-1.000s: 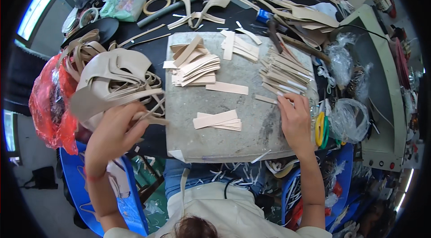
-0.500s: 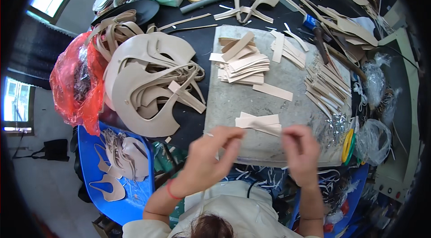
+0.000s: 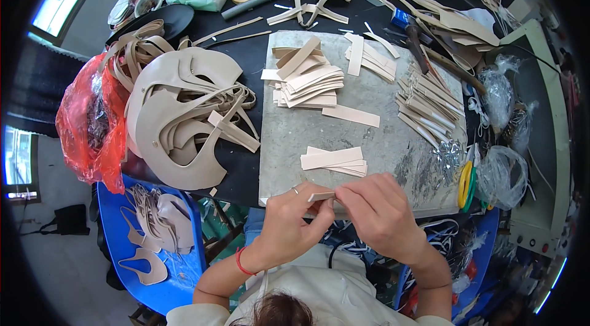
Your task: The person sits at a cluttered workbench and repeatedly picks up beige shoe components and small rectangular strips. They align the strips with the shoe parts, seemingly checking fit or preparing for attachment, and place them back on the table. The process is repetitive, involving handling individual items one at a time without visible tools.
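Observation:
Close to the near edge of the grey work slab (image 3: 289, 172), my two hands meet over one small beige leather strip (image 3: 320, 196). My left hand (image 3: 290, 223) pinches the strip between thumb and fingers. My right hand (image 3: 382, 214) has its fingertips closed at the strip's right end, and they hide that end. Just beyond the hands lie a few overlapping flat beige strips (image 3: 332, 159). Farther off, a larger pile of such strips (image 3: 312, 83) is stacked, with a single strip (image 3: 351, 116) beside it.
Folded narrow strips (image 3: 427, 105) are heaped at the slab's right, near metal pins (image 3: 448, 160) and yellow-and-green-handled scissors (image 3: 468, 184). Curved beige leather pieces (image 3: 178, 117) and a red plastic bag (image 3: 92, 129) crowd the left. A hammer (image 3: 421, 49) lies far right. Blue chair (image 3: 196, 234) stands below left.
My hands have come together, the right one moving left toward the other. A strip now shows between them. The whole view has shifted slightly.

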Demonstrator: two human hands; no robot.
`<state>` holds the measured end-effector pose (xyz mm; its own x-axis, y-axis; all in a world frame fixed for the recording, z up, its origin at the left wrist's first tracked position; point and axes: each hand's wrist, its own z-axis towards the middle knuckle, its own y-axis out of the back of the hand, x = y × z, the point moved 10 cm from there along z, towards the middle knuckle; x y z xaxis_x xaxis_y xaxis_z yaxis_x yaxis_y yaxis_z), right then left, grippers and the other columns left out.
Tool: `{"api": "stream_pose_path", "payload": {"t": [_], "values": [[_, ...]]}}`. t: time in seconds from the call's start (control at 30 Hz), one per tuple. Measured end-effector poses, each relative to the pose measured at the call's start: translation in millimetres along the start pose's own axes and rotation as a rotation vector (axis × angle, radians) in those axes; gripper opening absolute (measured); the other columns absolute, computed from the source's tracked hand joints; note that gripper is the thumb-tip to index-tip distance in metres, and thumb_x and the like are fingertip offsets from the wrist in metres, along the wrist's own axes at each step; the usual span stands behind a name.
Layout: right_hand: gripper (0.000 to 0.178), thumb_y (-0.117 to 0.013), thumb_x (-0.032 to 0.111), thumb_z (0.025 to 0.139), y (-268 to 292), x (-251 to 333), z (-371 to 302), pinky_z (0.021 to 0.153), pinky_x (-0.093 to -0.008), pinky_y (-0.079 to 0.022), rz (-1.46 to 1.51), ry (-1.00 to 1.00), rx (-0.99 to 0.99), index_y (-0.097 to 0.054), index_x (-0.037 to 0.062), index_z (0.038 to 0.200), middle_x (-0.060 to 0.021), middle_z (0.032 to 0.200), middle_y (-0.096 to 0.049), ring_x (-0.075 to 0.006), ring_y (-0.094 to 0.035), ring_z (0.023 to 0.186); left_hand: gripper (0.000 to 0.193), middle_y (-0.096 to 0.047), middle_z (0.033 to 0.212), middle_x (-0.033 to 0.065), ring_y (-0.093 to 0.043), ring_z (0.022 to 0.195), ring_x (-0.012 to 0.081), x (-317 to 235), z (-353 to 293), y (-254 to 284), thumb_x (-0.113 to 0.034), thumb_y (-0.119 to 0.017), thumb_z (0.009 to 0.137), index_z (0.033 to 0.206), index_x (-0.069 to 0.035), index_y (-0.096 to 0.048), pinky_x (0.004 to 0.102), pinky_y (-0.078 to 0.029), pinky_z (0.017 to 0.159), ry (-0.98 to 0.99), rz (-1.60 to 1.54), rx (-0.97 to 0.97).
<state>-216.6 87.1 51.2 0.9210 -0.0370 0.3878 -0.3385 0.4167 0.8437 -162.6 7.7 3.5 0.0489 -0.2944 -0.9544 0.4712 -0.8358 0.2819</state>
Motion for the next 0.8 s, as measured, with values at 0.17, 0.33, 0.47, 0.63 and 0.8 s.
{"api": "stream_pose_path", "payload": {"t": [0.17, 0.33, 0.47, 0.63, 0.8], "values": [[0.02, -0.062, 0.006, 0.075, -4.8, -0.8, -10.3, 0.06, -0.0302, -0.045, 0.09, -0.042, -0.088, -0.06, -0.0017, 0.093, -0.0103, 0.085, -0.058, -0.0225, -0.058, 0.074, 0.01, -0.064, 0.079, 0.0122, -0.067, 0.066, 0.0148, -0.6, -5.6, -0.5, 0.001, -0.061, 0.081, 0.09, 0.002, -0.063, 0.0261, -0.053, 0.055, 0.059, 0.03, -0.002], [0.011, -0.05, 0.006, 0.093, -37.5, -61.5, -48.9, 0.063, -0.0231, -0.047, 1.186, -0.783, -0.345, -0.058, -0.0004, 0.099, -0.0086, 0.09, -0.062, -0.0121, -0.057, 0.069, 0.01, -0.065, 0.09, 0.0105, -0.065, 0.083, 0.0145, 30.2, -9.1, -20.3, -0.002, -0.057, 0.087, 0.095, 0.002, -0.063, 0.0272, -0.054, 0.07, 0.299, -0.445, -0.03], [0.01, -0.052, 0.002, 0.091, -31.5, -73.2, -79.5, 0.066, -0.022, -0.049, 1.637, -0.794, -0.389, -0.055, 0.0016, 0.1, -0.0126, 0.094, -0.066, -0.0103, -0.058, 0.075, 0.018, -0.063, 0.091, 0.0129, -0.065, 0.086, 0.0198, 44.5, -0.7, -6.5, -0.011, -0.046, 0.093, 0.099, 0.002, -0.056, 0.0351, -0.056, 0.075, 0.407, -0.686, -0.129], [0.02, -0.065, 0.002, 0.081, 8.5, -48.2, -98.9, 0.075, -0.0313, -0.05, 0.666, -0.471, 0.095, -0.066, 0.0022, 0.101, -0.0102, 0.1, -0.067, -0.0198, -0.064, 0.088, 0.018, -0.061, 0.095, 0.0129, -0.065, 0.085, 0.0225, 35.0, 12.8, 5.7, -0.009, -0.043, 0.093, 0.097, 0.004, -0.055, 0.0353, -0.056, 0.076, 0.321, -0.571, -0.1], [0.016, -0.065, 0.005, 0.081, 75.2, -140.1, -127.6, 0.067, -0.0338, -0.049, -0.078, -0.874, -0.235, -0.064, 0.0004, 0.097, -0.0119, 0.086, -0.063, -0.0228, -0.062, 0.074, 0.016, -0.06, 0.097, 0.012, -0.064, 0.083, 0.0208, 21.3, 9.1, -16.7, -0.002, -0.045, 0.091, 0.097, 0.006, -0.057, 0.0328, -0.054, 0.078, 0.252, -0.469, -0.012]]}}
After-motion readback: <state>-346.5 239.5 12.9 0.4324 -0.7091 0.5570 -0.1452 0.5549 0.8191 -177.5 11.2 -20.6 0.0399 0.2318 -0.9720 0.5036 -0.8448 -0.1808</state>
